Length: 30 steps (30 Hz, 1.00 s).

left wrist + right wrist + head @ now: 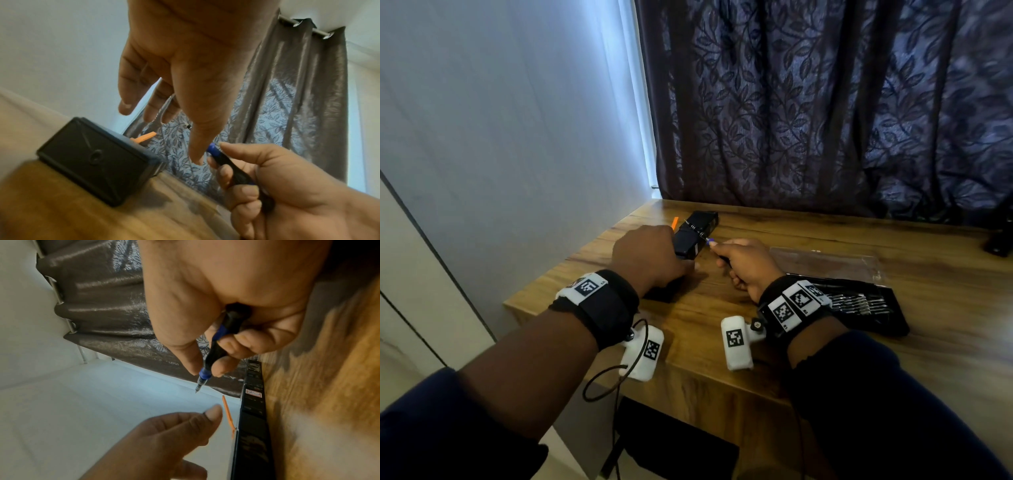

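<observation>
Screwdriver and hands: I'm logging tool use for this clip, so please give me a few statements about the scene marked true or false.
1. The right hand grips a black and blue screwdriver. True.
2. The left hand also grips the screwdriver. False: it holds nothing, and its fingers are extended near the black box.
3. An orange pry tool stands at the black box's edge. True.
4. The bit case lies to the left of the black box. False: it lies on the right of the wooden table, beside the right wrist.
</observation>
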Tool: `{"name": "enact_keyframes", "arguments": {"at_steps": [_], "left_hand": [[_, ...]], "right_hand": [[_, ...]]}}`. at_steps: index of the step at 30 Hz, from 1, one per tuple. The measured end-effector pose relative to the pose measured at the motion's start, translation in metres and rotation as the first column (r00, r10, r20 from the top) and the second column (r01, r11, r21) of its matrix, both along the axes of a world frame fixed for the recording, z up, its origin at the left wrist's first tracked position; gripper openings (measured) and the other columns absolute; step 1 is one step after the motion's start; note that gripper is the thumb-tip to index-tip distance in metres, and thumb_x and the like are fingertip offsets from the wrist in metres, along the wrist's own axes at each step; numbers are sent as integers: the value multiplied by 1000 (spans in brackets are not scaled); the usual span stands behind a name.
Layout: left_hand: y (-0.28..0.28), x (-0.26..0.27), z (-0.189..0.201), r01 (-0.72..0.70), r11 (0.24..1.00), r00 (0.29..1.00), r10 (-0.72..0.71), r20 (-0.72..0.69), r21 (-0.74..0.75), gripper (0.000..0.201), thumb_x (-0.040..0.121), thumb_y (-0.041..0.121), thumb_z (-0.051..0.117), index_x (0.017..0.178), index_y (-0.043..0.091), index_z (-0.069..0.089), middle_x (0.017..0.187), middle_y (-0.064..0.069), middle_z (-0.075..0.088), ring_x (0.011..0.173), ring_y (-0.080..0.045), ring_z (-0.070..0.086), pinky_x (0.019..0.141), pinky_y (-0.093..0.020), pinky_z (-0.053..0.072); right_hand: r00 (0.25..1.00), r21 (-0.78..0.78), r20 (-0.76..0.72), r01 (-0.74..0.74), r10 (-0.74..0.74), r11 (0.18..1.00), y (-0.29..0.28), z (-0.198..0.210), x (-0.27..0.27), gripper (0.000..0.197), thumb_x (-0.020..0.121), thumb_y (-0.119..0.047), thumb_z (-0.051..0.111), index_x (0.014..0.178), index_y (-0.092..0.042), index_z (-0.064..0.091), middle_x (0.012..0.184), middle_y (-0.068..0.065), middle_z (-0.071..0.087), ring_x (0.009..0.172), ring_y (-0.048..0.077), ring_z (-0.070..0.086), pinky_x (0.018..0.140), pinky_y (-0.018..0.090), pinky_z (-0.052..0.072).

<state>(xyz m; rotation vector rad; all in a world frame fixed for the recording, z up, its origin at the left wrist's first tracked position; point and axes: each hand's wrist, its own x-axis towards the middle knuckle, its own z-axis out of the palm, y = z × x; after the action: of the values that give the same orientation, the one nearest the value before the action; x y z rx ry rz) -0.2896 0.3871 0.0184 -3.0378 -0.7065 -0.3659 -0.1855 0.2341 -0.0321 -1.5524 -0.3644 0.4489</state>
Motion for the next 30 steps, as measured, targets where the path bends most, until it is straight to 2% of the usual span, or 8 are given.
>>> {"name": "enact_keyframes", "arguments": {"at_steps": [5, 10, 14, 17, 21, 23, 26, 30], "left_hand": [[-32, -2, 9, 154, 911, 985, -111, 131, -383, 60, 71, 79, 74, 102, 28, 74, 103, 7, 70, 96, -16, 66, 83, -32, 53], [-79, 13, 7, 450, 561, 893, -274, 357, -695, 16, 86, 38, 83, 84, 24, 76, 65, 18, 71, 61, 8, 62, 64, -15, 47], [-138, 35, -4, 440, 238, 893, -215, 395, -866, 25, 100, 40, 66, 98, 17, 74, 86, -1, 77, 64, -16, 63, 60, -27, 49], [-189, 40, -6, 451, 156, 877, -261, 404, -879, 21, 106, 35, 57, 102, 17, 68, 94, -8, 75, 53, -14, 60, 47, -23, 43], [-233, 46, -8, 445, 180, 864, -344, 368, -877, 15, 104, 23, 61, 106, 10, 69, 92, -12, 71, 48, -12, 56, 45, -20, 44], [-246, 52, -13, 444, 274, 839, -462, 288, -853, 14, 100, 25, 68, 108, 14, 71, 93, -6, 68, 61, -14, 60, 52, -22, 50], [-255, 59, -20, 545, 510, 758, -638, 133, -665, 44, 84, 33, 85, 124, 23, 70, 105, 6, 68, 97, -14, 66, 87, -32, 56], [-257, 68, -27, 575, 678, 744, -666, -53, -458, 55, 79, 27, 89, 129, 27, 67, 115, 6, 66, 107, -15, 60, 85, -28, 46]], "right_hand": [[998, 24, -12, 66, -65, 998, -21, 14, -7, 24, 93, -36, 70, 98, -12, 71, 71, 2, 62, 43, 8, 36, 41, 19, 25], [991, 2, 36, 132, -132, 991, -74, 29, -10, 19, 96, -34, 65, 88, -17, 69, 67, 2, 60, 44, 8, 36, 41, 20, 25], [975, -3, 26, 220, -220, 975, -133, 36, -15, 29, 102, -37, 54, 84, -18, 68, 63, 1, 60, 44, 11, 38, 40, 20, 26], [961, 11, 17, 276, -276, 961, -180, 40, -24, 27, 100, -36, 54, 85, -18, 68, 63, 1, 58, 44, 11, 36, 39, 18, 23], [913, -122, 108, 404, -393, 907, -230, 38, -24, 25, 87, -34, 66, 85, -10, 73, 63, 3, 54, 44, 13, 40, 41, 20, 25], [883, -209, 156, 467, -442, 859, -253, 34, -21, 19, 83, -29, 70, 89, -11, 73, 61, 1, 52, 46, 12, 41, 42, 23, 28], [846, -275, 174, 533, -504, 800, -283, 21, -9, 8, 82, -22, 72, 87, -15, 72, 70, -3, 58, 58, 11, 51, 50, 25, 42], [832, -375, 131, 545, -539, 750, -297, 11, 14, 12, 81, -19, 77, 86, -11, 70, 82, 4, 67, 66, 16, 61, 62, 31, 54]]}}
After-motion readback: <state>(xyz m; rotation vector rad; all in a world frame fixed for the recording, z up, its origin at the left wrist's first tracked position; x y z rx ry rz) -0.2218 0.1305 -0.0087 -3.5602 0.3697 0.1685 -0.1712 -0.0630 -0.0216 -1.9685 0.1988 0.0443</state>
